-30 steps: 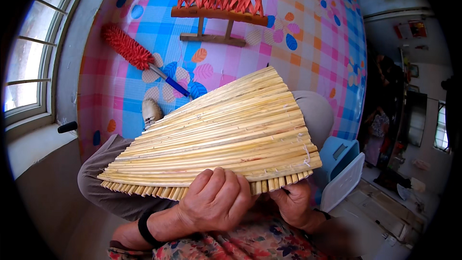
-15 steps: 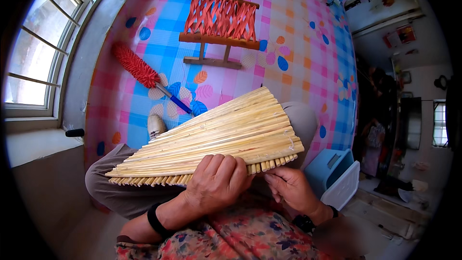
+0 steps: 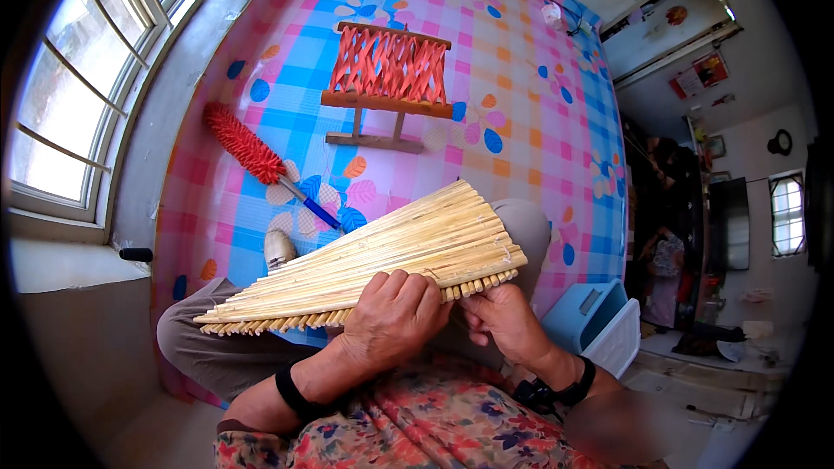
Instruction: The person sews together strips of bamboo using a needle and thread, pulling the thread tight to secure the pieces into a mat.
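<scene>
A fan-shaped mat of pale, straight plant stalks (image 3: 391, 254) lies tilted across my lap, its cut stalk ends lined up along the near edge. White thread shows near its right corner. My left hand (image 3: 393, 317) is wrapped over the middle of that near edge, knuckles up, gripping the mat. Just right of it, my right hand (image 3: 506, 321) is closed in a pinch below the stalk ends at the right. Whatever lies between those fingers is hidden.
Ahead stands a wooden folding stool (image 3: 387, 102) with a red woven strap seat. A red duster (image 3: 243, 143) with a blue handle lies left of it on the checked, flowered sheet (image 3: 486, 200). At right is a blue plastic bin (image 3: 584, 317) beside a white one (image 3: 617, 339). A barred window is at left.
The view has shifted, so the stool appears lower. My right hand has moved up against the near edge of the mat. The left hand keeps its grip.
</scene>
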A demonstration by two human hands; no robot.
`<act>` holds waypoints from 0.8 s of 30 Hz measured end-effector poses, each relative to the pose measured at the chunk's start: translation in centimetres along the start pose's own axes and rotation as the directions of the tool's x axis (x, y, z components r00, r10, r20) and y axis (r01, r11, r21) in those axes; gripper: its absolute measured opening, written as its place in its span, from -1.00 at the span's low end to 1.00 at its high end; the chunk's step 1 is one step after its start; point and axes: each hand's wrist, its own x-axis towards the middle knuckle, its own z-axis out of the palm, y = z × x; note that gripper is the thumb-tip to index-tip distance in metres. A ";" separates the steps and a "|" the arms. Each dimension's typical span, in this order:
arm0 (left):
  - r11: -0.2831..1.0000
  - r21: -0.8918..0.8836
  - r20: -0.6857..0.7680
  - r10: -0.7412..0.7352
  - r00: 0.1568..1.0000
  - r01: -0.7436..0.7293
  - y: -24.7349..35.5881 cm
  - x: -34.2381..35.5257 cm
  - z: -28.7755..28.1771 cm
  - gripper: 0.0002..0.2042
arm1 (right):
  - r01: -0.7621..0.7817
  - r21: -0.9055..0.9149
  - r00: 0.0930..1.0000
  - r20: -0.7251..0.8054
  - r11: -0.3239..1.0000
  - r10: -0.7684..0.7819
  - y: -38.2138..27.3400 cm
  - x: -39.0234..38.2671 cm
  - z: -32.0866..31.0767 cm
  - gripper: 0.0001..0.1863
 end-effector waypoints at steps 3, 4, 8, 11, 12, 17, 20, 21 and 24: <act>1.000 0.005 -0.036 0.023 0.999 -0.023 0.0 0.0 0.2 -0.73 | 0.020 0.032 1.000 0.016 0.999 -0.021 0.0 0.3 -0.2 -0.85; 1.000 0.007 -0.026 0.025 0.999 -0.025 0.0 0.0 0.1 -0.74 | 0.012 0.028 0.999 0.042 1.000 -0.013 -0.3 0.5 -0.2 -0.86; 0.999 0.017 -0.019 0.027 0.999 -0.027 -0.2 -0.1 0.2 -0.75 | -0.008 0.101 0.997 0.081 0.995 0.000 -0.6 0.6 -0.6 -0.85; 0.999 0.012 -0.043 0.036 0.998 -0.035 0.0 -0.1 0.2 -0.76 | -0.073 0.185 0.993 0.102 0.980 0.055 -1.1 0.2 -0.7 -0.86; 0.999 0.013 -0.045 0.039 0.998 -0.038 0.0 0.0 0.2 -0.76 | -0.070 0.184 0.994 0.101 0.980 0.052 -1.2 0.3 -0.7 -0.86; 0.998 0.050 -0.046 0.035 0.998 -0.032 -0.1 0.0 0.3 -0.82 | -0.123 0.257 0.990 0.098 0.959 0.101 -1.4 0.7 -0.4 -0.95; 0.998 0.062 -0.042 0.035 0.999 -0.032 0.1 0.1 0.5 -0.82 | -0.085 0.327 0.993 0.103 0.941 0.054 -0.5 1.6 -0.3 -0.92; 0.997 0.065 -0.044 0.040 0.998 -0.037 0.1 0.1 0.5 -0.82 | -0.078 0.328 0.994 0.103 0.941 0.047 -0.3 1.7 0.0 -0.92; 0.997 0.072 -0.030 0.040 0.999 -0.038 -0.1 0.2 0.7 -0.82 | -0.028 0.436 0.998 0.064 0.899 0.000 0.5 2.3 0.2 -0.93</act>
